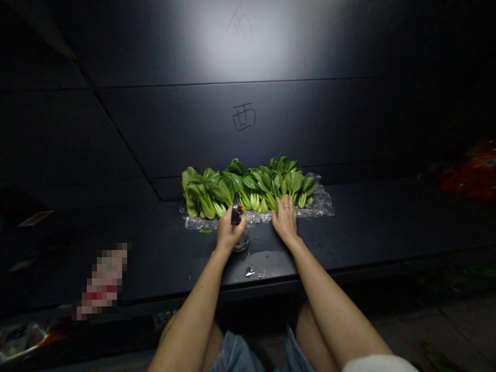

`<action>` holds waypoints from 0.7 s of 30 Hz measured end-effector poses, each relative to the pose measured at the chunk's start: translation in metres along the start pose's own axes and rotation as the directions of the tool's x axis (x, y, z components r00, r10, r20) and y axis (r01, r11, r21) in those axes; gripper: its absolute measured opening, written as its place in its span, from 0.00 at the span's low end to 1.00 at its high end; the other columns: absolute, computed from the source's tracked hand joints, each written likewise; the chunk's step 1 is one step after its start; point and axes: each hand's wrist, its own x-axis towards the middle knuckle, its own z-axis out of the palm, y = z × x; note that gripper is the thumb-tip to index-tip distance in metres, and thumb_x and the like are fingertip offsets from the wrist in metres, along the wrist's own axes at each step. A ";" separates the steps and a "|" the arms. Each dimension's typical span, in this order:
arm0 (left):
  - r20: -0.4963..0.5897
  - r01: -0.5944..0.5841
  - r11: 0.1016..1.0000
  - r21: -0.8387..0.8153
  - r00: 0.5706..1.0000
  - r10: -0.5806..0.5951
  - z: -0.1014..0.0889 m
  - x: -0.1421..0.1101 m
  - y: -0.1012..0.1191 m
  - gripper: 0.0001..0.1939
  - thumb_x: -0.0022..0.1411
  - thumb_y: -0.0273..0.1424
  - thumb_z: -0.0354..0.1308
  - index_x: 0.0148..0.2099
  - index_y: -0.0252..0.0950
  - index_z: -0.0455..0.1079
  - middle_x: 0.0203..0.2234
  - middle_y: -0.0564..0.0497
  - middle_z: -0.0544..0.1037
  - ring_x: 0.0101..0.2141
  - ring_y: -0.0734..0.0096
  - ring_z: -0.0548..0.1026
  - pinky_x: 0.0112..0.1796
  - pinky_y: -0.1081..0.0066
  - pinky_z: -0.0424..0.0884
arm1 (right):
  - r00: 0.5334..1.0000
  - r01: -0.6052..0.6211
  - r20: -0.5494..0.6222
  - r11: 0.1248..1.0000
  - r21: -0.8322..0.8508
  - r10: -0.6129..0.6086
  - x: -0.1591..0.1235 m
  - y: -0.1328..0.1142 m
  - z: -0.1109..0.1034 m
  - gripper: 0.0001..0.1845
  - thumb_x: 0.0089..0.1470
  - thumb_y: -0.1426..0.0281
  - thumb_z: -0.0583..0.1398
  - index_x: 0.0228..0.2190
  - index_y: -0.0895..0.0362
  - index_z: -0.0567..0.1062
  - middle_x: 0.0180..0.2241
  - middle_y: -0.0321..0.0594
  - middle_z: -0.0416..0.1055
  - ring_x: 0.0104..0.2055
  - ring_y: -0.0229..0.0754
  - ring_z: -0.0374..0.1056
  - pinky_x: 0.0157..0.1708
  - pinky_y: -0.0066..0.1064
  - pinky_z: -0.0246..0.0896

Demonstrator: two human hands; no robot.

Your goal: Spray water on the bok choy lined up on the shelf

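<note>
A row of green bok choy [222, 190] lies on clear plastic wrap [323, 201] against the dark back panel, leaves pointing away from me. My left hand [228, 227] is closed around the neck of a spray bottle with a black trigger head [235, 209]. Its clear body [242, 242] shows below my fingers, at the front of the wrap. Farther right, my right hand [285, 219] rests with fingers stretched out, touching the stalks of the bok choy. A ring is on one of its fingers.
Water drops [251, 270] wet the dark shelf [372, 227] near its front edge. A loose green leaf [205, 231] lies before the wrap. Handwritten marks [244, 117] are on the back panel. A blurred red heap [475, 173] is at far right, and a pixelated patch [104, 279] covers something at left.
</note>
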 end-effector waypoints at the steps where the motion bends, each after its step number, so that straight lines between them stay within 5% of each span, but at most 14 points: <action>1: 0.002 0.006 1.000 -0.003 1.000 -0.006 0.000 0.000 0.001 0.12 0.57 0.32 0.56 0.45 0.36 0.71 0.35 0.49 0.79 0.32 0.68 0.78 0.35 0.72 0.73 | 1.000 0.001 0.000 1.000 0.000 -0.001 0.000 0.000 0.000 0.28 0.59 0.72 0.54 0.61 0.65 0.65 0.68 0.59 0.49 0.72 0.56 0.39 0.65 0.50 0.45; 12: -0.035 -0.012 1.000 -0.002 0.999 0.012 -0.001 0.002 -0.002 0.15 0.58 0.32 0.57 0.48 0.37 0.70 0.40 0.47 0.79 0.35 0.67 0.78 0.37 0.70 0.73 | 1.000 0.004 0.015 1.000 0.025 -0.004 0.001 0.002 -0.001 0.29 0.59 0.71 0.54 0.61 0.65 0.64 0.68 0.60 0.48 0.72 0.57 0.39 0.65 0.50 0.45; 21: -0.029 -0.002 0.999 -0.038 1.000 0.001 -0.002 0.003 -0.005 0.12 0.58 0.34 0.56 0.45 0.36 0.70 0.35 0.49 0.78 0.34 0.68 0.78 0.36 0.71 0.72 | 0.999 -0.009 0.035 1.000 0.015 0.008 0.000 0.003 -0.005 0.29 0.59 0.71 0.54 0.61 0.65 0.64 0.68 0.59 0.48 0.72 0.57 0.39 0.65 0.50 0.45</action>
